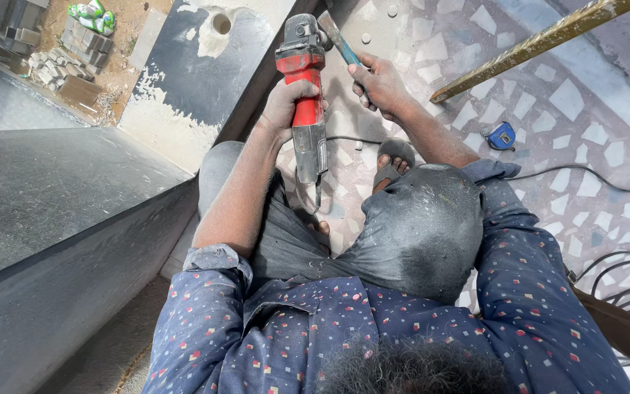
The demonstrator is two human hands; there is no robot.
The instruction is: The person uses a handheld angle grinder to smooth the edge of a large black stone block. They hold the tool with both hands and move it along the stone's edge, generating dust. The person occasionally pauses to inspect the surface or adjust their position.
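Observation:
My left hand [289,102] is wrapped around the body of a red and grey angle grinder [306,109], which points away from me with its head up top. In my right hand [379,84] is a blue-handled hammer [338,40]; its metal head rests against the grinder's head. Both hands and forearms are coated in grey dust. The grinder's cord [315,197] hangs down toward my lap. I am crouched, with my dusty knee [421,226] below the hands and my sandalled foot [394,164] just under the right wrist.
A large dark stone slab [52,197] fills the left side. A second slab with a round hole [198,66] leans beyond it. On the mosaic floor lie a blue tape measure [502,136] and black cables [621,277]. A rusty metal bar [541,42] crosses the upper right.

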